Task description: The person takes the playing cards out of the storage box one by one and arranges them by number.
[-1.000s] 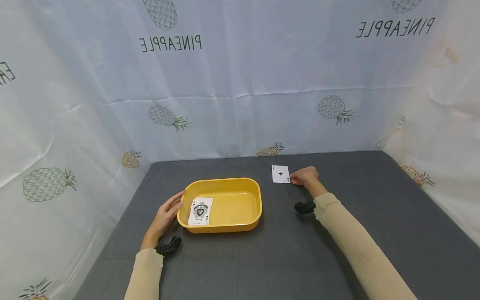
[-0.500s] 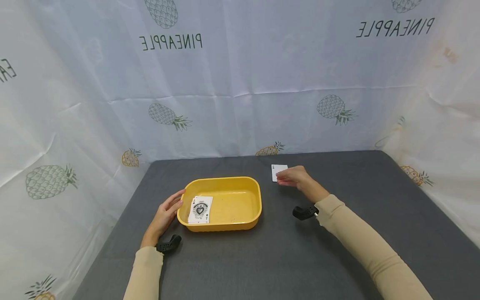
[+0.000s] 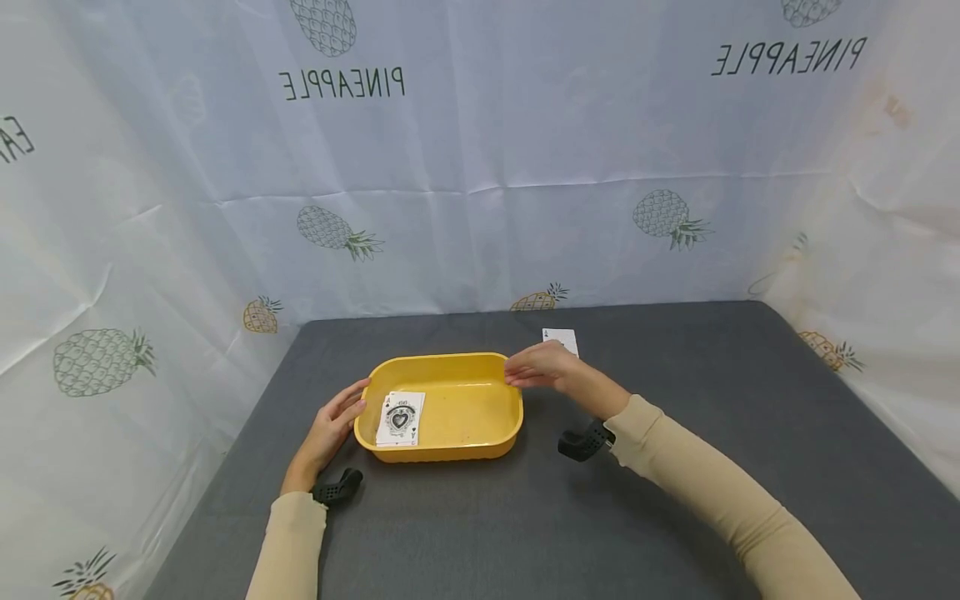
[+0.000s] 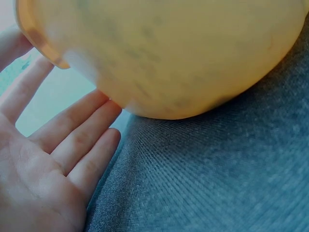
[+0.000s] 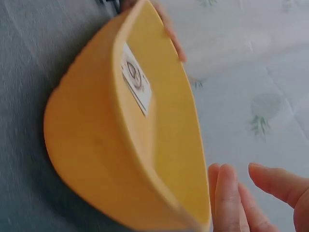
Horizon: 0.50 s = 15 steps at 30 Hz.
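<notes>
A yellow plastic tray (image 3: pixel 471 454) stands on the dark table, its side nearest my left hand (image 3: pixel 330 429). That hand's fingers lie nearly straight and touch the tray's outer left side and rim, as the left wrist view shows. Inside the tray's left end lies a small pile of playing cards (image 3: pixel 401 419), an ace of spades on top. My right hand (image 3: pixel 543 367) is at the tray's right back corner. In the right wrist view its thumb (image 5: pixel 277 182) and fingers are apart with nothing between them. Behind it, a single playing card (image 3: pixel 561 337) lies on the table, partly covered by the hand.
The table has a dark grey cloth (image 3: pixel 465 533). A white curtain with pineapple prints (image 3: pixel 480 242) hangs behind and at both sides. Each wrist wears a black device, the left one (image 3: pixel 339 487) low beside the tray, the right one (image 3: pixel 585 442) near the table.
My right hand has moved left, from the right edge of the single card, across it, to the tray's right corner. The card has stayed in place. The left hand and tray have not moved.
</notes>
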### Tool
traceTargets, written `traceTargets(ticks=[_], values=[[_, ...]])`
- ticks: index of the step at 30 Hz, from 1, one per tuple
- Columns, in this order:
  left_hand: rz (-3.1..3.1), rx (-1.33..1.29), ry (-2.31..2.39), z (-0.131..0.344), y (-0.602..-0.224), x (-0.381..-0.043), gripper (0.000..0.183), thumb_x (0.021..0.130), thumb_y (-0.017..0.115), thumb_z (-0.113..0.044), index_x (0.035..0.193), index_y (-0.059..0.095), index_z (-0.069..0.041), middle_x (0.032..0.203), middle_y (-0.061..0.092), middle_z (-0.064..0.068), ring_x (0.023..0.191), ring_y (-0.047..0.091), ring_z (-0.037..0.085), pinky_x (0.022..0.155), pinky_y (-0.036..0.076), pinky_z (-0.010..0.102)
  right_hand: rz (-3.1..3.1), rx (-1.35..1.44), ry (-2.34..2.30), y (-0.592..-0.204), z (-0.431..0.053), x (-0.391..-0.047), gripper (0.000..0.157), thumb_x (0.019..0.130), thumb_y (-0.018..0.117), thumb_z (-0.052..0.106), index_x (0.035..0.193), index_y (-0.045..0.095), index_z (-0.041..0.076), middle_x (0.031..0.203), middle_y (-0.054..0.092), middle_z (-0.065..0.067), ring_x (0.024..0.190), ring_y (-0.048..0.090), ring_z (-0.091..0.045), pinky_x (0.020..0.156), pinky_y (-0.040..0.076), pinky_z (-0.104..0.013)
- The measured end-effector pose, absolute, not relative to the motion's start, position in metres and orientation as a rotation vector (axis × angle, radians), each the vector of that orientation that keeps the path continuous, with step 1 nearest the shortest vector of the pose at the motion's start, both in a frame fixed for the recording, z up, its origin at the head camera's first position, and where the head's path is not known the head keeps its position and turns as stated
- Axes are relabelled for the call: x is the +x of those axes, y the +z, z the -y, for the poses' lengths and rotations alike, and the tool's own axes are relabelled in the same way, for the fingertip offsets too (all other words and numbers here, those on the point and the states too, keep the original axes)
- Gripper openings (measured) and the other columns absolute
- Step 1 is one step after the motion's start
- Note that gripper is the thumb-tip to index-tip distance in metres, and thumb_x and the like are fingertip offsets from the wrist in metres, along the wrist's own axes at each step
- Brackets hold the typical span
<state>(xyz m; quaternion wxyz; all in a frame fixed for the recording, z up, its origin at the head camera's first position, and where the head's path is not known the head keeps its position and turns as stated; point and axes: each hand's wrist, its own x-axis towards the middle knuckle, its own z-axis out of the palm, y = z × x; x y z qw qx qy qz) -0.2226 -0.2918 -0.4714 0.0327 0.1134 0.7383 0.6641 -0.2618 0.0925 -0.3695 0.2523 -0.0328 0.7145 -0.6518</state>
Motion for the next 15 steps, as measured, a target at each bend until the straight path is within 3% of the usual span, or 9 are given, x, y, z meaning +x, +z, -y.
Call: traceTargets(ticks=[1,7,15], values=[[-2.278,0.334,2.033,0.292,-0.471,-0.223,0.056,0.102,0.047,-0.018,0.148,0.028,0.006,0.123,0.055,-0.025,0.111,0.056,-0.011,0.088,0.049,0.011,-1.931,-0.019,-1.767,-0.369,-0.085,-0.262,0.034,0.089,0.066,0.008,0.117,0.063,-0.011,0.081,0.074,-0.004,0.074,0.072,-0.012,0.081,0.058,-0.030],[-2.300,0.298,2.014,0.292,-0.471,-0.223,0.055,0.101,0.048,-0.020,0.147,0.031,0.004,0.123,0.053,-0.024,0.111,0.056,-0.010,0.088,0.049,0.011,-1.948,-0.181,-1.686,-0.374,-0.059,-0.247,0.032,0.092,0.060,0.005,0.118,0.062,-0.013,0.109,0.071,-0.021,0.090,0.072,-0.018,0.101,0.049,-0.046],[-2.300,0.300,2.020,0.290,-0.469,-0.221,0.053,0.101,0.048,-0.018,0.145,0.032,0.006,0.122,0.053,-0.024,0.110,0.056,-0.009,0.087,0.049,0.012,-1.876,-0.013,-1.690,-0.383,-0.023,-0.246,0.024,0.087,0.067,0.004,0.106,0.069,-0.011,0.087,0.074,-0.015,0.075,0.073,-0.017,0.083,0.058,-0.036]])
